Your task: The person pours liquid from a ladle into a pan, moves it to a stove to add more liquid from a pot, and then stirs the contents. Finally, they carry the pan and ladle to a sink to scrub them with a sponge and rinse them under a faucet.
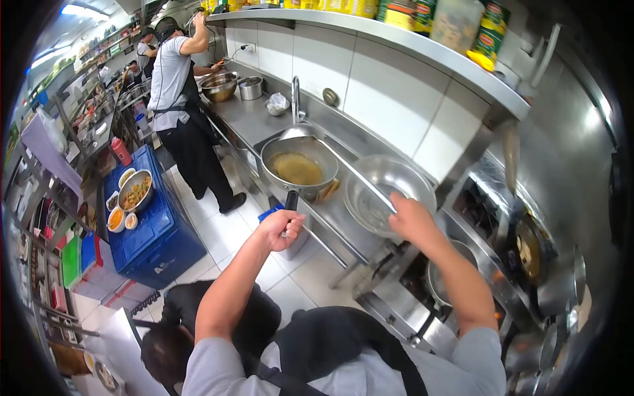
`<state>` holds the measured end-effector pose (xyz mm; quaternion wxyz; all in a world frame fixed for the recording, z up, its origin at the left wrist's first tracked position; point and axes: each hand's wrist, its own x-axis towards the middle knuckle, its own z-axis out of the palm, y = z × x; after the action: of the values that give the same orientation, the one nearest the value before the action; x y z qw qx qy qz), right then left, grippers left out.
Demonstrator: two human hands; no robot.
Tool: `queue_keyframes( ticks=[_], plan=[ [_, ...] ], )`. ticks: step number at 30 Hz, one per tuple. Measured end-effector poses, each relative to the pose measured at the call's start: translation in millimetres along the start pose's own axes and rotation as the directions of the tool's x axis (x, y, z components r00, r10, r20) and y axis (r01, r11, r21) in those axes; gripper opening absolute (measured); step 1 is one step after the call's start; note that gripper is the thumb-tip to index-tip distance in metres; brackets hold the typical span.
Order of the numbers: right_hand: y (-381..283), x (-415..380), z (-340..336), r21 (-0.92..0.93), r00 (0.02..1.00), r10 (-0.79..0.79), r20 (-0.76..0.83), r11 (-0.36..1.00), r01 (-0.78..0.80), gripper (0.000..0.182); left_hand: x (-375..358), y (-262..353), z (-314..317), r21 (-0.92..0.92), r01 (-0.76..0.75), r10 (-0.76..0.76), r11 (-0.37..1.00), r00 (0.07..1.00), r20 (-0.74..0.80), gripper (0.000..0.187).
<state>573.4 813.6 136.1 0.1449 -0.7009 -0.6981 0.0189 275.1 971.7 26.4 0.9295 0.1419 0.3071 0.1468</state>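
Observation:
My left hand [282, 229] is closed in a fist around the black handle of a wok [269, 160]. Yellowish-brown liquid [297, 169] covers the bottom of the wok, which is at the sink beside the counter. In my right hand [411, 218] is the end of a long metal handle belonging to a ladle [356, 173]. Its head reaches the far rim of the wok, below the faucet [296, 99]. A wide metal basin [389, 175] sits on the counter to the right, with the ladle handle crossing over its left side.
A co-worker [173, 79] stands at the counter's far left near a metal bowl [219, 88]. Another person [173, 343] is low down at my left. Food bowls stand on a blue cooler [158, 247]. Stove burners and pans [528, 247] are at right, below a shelf [370, 23] of cans.

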Motion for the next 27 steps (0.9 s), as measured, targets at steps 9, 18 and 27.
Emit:
queue_keyframes(
  ticks=[9,18,27],
  plan=[
    [41.9,165.6,31.6,0.593,0.727,0.264,0.634,0.437,-0.676,0.014,168.0,135.0,-41.3,0.128,-0.011,0.006,0.992,0.999,0.04,0.019],
    [47.1,276.0,99.2,0.524,0.517,0.265,0.814,0.046,-0.85,0.008,266.4,172.1,-96.9,0.469,0.339,-0.296,0.815,0.941,-0.166,0.034],
    [-32.8,301.1,195.2,0.486,0.462,0.369,0.807,0.032,-0.873,0.015,308.0,417.2,-135.9,0.998,-0.036,-0.063,0.046,0.997,0.039,0.032]
  ],
)
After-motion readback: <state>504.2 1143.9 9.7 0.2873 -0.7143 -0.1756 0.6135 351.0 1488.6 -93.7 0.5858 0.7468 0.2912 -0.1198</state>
